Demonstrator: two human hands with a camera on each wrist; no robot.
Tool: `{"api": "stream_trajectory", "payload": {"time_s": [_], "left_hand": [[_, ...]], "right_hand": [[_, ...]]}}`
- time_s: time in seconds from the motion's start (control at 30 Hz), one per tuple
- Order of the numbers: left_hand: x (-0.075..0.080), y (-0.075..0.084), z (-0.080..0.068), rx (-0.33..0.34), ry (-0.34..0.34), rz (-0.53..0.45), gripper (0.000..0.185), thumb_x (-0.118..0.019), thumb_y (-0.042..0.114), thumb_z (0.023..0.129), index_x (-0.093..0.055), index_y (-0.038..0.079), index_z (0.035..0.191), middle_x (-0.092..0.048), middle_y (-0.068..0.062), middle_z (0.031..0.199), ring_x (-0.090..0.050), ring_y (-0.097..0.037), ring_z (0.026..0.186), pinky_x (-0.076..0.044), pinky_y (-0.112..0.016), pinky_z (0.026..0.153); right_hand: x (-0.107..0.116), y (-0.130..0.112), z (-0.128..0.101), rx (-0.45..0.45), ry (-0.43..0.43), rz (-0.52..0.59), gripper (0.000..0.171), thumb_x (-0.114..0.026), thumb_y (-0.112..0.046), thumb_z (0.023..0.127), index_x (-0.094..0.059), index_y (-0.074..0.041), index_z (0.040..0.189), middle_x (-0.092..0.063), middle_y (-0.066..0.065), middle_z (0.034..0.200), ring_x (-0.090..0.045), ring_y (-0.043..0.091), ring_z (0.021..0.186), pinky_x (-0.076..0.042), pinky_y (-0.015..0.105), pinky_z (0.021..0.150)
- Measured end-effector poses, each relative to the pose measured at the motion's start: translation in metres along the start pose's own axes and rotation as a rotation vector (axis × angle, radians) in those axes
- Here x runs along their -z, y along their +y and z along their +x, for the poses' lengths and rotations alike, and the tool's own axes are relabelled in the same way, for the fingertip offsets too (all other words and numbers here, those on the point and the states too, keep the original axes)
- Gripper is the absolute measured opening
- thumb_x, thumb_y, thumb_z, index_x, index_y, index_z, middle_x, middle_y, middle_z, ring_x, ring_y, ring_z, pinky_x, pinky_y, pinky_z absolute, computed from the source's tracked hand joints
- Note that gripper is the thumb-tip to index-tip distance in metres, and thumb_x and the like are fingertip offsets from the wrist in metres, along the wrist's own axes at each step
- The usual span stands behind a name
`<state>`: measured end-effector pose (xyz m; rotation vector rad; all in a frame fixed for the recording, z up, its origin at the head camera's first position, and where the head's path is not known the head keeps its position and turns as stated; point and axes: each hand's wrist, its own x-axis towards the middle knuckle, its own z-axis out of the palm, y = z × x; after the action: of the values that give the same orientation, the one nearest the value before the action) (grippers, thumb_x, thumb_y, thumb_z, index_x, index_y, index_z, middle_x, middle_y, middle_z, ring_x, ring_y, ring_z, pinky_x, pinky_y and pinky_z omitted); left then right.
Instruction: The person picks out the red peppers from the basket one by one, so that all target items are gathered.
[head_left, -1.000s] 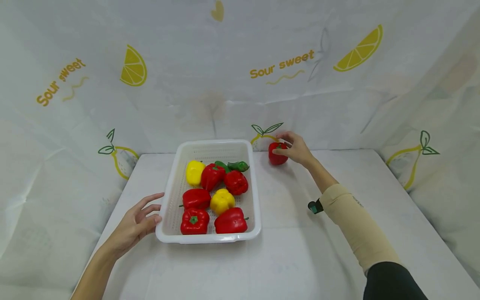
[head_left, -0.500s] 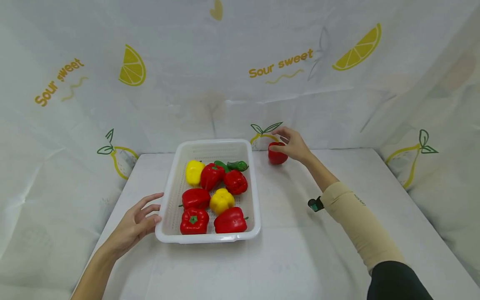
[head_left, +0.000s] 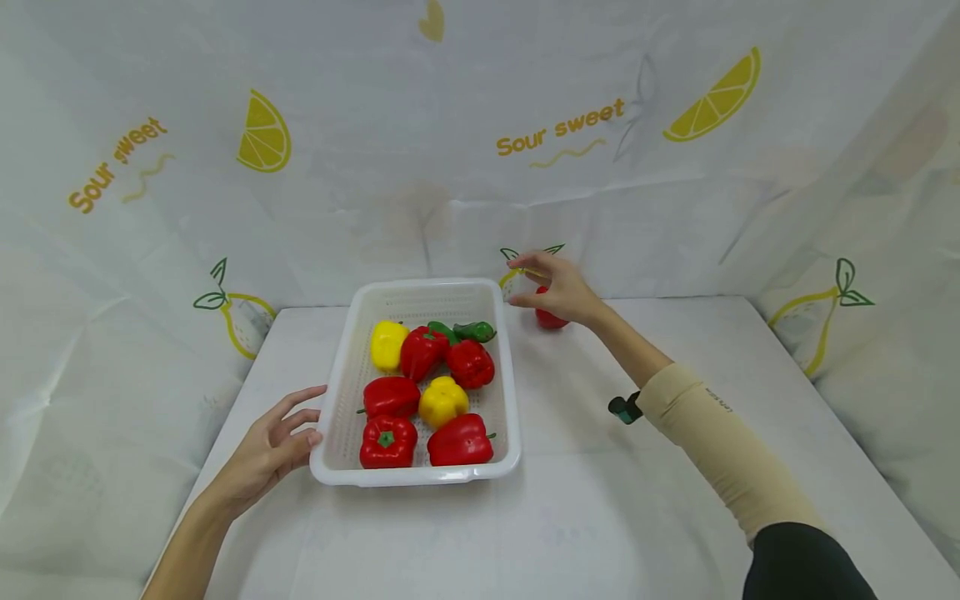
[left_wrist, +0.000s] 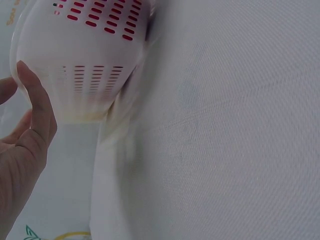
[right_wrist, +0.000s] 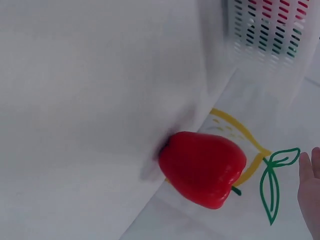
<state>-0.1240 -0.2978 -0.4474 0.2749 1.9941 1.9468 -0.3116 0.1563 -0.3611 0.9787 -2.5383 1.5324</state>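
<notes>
A white perforated basket [head_left: 417,477] stands mid-table and holds several red peppers, two yellow ones [head_left: 443,401] and a green one [head_left: 477,332]. One red pepper [head_left: 552,320] lies loose on the table behind the basket's far right corner. My right hand [head_left: 527,282] hovers just above and left of it, fingers spread, holding nothing. In the right wrist view the red pepper [right_wrist: 202,167] lies on its side, free, and only the edge of the right hand [right_wrist: 312,195] shows. My left hand [head_left: 288,437] rests with straight fingers against the basket's front left corner; a finger [left_wrist: 36,102] touches the basket [left_wrist: 92,75].
A white cloth printed with lemons and "Sour sweet" covers the table [head_left: 600,500] and rises as walls behind and at both sides. A small dark wrist device [head_left: 622,408] sits under my right forearm. The basket's wall [right_wrist: 265,30] stands beyond the loose pepper.
My right hand has let go of the loose red pepper and moved left and slightly up, towards the basket's far corner. The pepper stays on the table. The left hand has not moved.
</notes>
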Motion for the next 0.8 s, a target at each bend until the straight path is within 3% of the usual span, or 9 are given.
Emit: {"api": "stream_trajectory", "payload": {"time_s": [0.3,0.63,0.8], "left_hand": [[0.0,0.001,0.0,-0.002,-0.004,-0.013,0.064,-0.049,0.001,0.097,-0.02,0.015,0.152,-0.056,-0.009,0.126,-0.066,-0.018,0.106,-0.058,-0.037,0.088],[0.0,0.001,-0.001,-0.013,-0.011,-0.021,0.064,-0.048,0.0,0.097,-0.02,0.014,0.152,-0.056,-0.01,0.125,-0.066,-0.018,0.105,-0.058,-0.037,0.088],[0.0,0.002,-0.001,-0.015,-0.016,-0.018,0.064,-0.048,0.001,0.097,-0.02,0.014,0.153,-0.056,-0.009,0.126,-0.066,-0.019,0.106,-0.058,-0.037,0.088]], "right_hand": [[-0.021,-0.029,-0.003,0.054,-0.098,0.028,0.051,-0.076,-0.006,0.08,-0.056,-0.005,0.126,-0.056,0.012,0.13,-0.051,0.033,0.131,-0.038,0.052,0.112],[-0.048,-0.015,-0.002,0.05,-0.271,-0.068,0.052,-0.08,-0.026,0.079,-0.055,-0.026,0.125,-0.055,-0.004,0.134,-0.049,0.017,0.133,-0.041,0.04,0.114],[-0.058,-0.012,-0.005,0.057,-0.355,-0.098,0.054,-0.08,-0.031,0.079,-0.054,-0.029,0.126,-0.055,-0.004,0.135,-0.048,0.018,0.134,-0.043,0.047,0.11]]}}
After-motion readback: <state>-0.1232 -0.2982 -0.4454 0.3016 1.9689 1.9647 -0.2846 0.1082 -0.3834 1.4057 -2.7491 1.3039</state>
